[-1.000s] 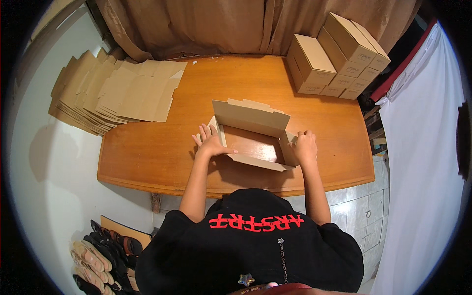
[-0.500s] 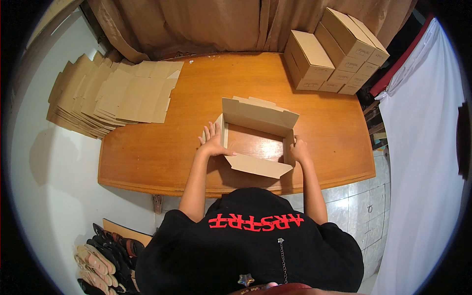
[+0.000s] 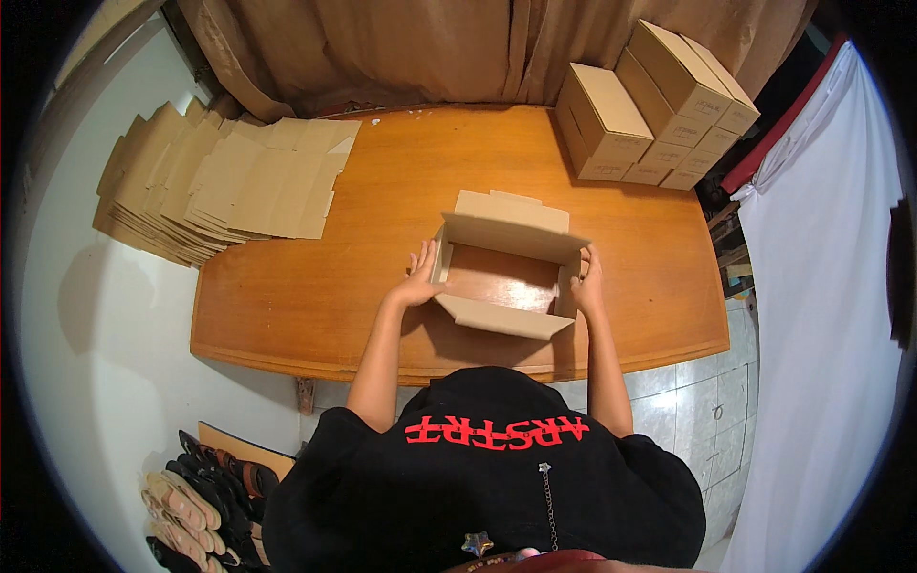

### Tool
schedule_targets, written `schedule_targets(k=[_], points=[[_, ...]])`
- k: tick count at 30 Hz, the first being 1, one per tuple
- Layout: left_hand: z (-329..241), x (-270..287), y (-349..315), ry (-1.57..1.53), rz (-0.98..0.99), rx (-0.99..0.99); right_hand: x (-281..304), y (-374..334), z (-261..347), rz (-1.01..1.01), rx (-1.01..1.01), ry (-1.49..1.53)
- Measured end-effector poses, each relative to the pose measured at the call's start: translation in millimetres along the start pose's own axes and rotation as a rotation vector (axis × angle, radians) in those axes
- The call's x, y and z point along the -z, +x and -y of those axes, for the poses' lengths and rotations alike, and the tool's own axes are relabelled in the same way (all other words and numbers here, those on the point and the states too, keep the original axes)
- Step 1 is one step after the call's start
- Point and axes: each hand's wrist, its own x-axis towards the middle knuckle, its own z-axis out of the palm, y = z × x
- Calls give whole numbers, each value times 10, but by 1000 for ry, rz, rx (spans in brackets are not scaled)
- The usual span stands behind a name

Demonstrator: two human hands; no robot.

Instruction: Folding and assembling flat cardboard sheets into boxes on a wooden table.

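A brown cardboard box is opened out into a rectangular frame on the wooden table in front of me, with the tabletop visible through it. Its long far side carries a raised flap. My left hand holds the left end, fingers stretched along the outside and thumb at the near corner. At the right end, my right hand grips the wall, its fingers reaching up the outer side toward the far corner. Part of each hand's contact is hidden by the cardboard.
A pile of flat cardboard sheets lies at the table's far left. Closed brown boxes are stacked at the far right. A brown curtain hangs behind the table; white cloth hangs at right. Sandals sit at lower left.
The box has shifted slightly right and its sides stand differently, with a flap now showing behind the far wall. My right hand has moved up along the right end and its fingers have extended.
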Motion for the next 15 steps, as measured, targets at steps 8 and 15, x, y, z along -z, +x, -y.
schedule_targets(k=[8,15], points=[[-303,-67,-132,-54,-352,9,64,-80,-19,-3,309,-171],[-359,29,-150,294,-289,-187,98,-180,117,-17,354,-233]])
